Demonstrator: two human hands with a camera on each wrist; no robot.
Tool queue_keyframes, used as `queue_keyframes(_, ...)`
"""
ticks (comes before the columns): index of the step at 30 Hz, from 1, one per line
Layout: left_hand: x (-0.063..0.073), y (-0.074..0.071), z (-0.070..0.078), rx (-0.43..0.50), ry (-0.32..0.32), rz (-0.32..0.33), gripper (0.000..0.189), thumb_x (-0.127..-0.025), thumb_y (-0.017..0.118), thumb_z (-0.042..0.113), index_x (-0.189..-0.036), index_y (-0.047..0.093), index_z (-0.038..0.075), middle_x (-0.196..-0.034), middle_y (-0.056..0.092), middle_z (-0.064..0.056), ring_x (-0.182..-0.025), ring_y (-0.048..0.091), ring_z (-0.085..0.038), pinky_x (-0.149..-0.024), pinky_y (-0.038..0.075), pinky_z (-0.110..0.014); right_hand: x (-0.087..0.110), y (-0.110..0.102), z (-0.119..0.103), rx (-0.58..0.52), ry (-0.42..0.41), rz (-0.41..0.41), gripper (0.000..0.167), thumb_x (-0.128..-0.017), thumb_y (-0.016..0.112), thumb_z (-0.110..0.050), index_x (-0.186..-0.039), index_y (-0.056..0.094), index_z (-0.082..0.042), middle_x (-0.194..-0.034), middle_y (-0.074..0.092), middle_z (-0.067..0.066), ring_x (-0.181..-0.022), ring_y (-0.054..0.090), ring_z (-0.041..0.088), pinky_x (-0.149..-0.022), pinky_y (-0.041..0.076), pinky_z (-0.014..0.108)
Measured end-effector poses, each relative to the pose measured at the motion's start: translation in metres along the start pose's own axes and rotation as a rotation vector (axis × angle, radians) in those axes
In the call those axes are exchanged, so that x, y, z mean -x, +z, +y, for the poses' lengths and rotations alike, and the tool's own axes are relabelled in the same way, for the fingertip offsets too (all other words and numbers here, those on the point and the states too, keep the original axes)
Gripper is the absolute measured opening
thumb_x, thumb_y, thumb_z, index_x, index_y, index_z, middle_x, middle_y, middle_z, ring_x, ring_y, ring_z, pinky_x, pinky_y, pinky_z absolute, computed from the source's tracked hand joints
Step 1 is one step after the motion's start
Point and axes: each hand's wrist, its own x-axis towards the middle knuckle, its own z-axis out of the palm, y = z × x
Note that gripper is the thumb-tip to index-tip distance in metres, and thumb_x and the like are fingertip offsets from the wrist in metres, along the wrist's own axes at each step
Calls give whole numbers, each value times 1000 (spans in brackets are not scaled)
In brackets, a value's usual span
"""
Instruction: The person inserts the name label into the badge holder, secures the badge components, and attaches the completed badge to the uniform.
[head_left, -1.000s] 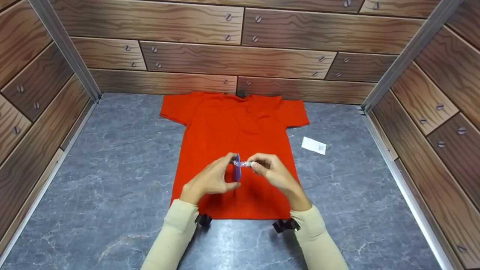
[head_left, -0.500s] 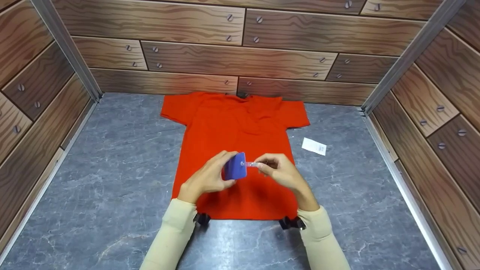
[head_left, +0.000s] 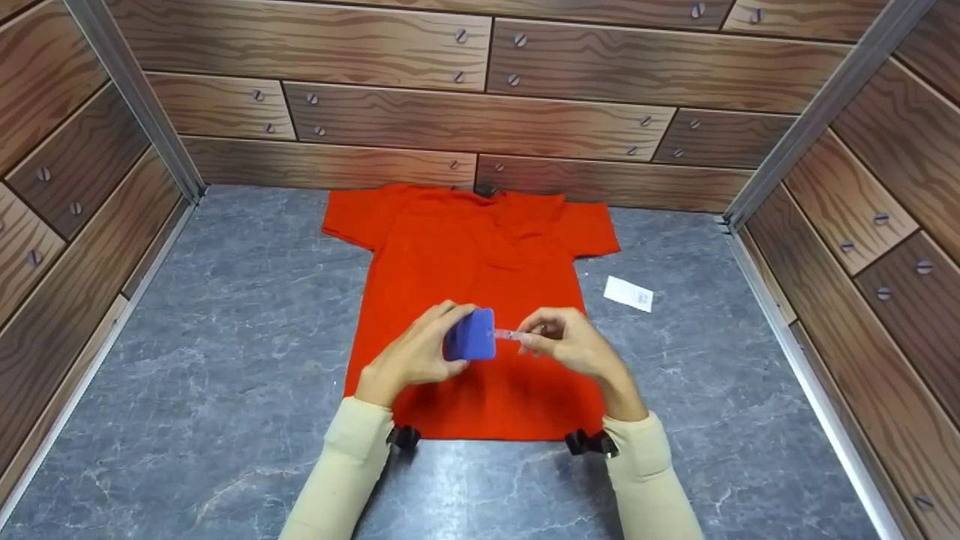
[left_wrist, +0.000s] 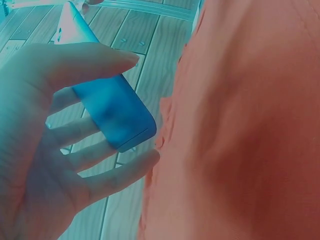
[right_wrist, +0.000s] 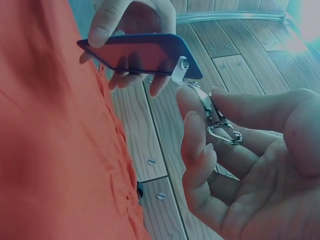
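The right hand [head_left: 574, 345] pinches the metal clip [right_wrist: 212, 117], and the left hand [head_left: 412, 349] grips the blue badge holder [head_left: 471, 334], thumb and fingers spread to its width! The holder's up in the air over the red shirt [head_left: 465, 255], the clear strap [head_left: 506, 334] already linking it to the clip. Clip's not on the shirt, though, and the white card [head_left: 628, 293] lies loose beside it; any insert in the holder, can't tell.

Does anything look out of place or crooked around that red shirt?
One small thing: a white card lies slanted by itself on the table, right of the shirt in the head view, away from the blue badge in the left hand. Nothing looks spilled or damaged.
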Motion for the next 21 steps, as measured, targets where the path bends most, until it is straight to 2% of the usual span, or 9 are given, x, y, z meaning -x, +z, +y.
queue_keyframes(5,1,0,0,-22,3,4,78,-84,83,22,-153,45,16,-136,56,-8,-124,56,-26,-103,56,-46,1,-4,2,22,36,15,11,-96,70,-5,-102,74,3,-89,75,24,-80,71,28,-79,59,34)
queue_keyframes(10,1,0,-1,-37,5,8,78,-84,83,22,-152,46,17,-135,57,-8,-124,56,-27,-102,56,-47,3,-7,2,68,50,58,11,-95,72,-5,-101,75,3,-92,74,21,-76,66,14,-75,55,27)
queue_keyframes(15,1,0,-2,-50,6,11,77,-83,84,22,-151,47,17,-135,57,-9,-124,57,-27,-103,56,-47,5,-12,4,126,44,115,10,-91,76,-6,-98,79,0,-92,74,19,-74,59,15,-70,49,22)
queue_keyframes(21,1,0,-2,-44,-13,5,78,-83,84,21,-152,46,18,-136,56,-8,-125,56,-27,-102,56,-48,8,-19,6,142,27,122,11,-88,80,-7,-96,81,0,-93,76,20,-72,59,15,-68,49,21)
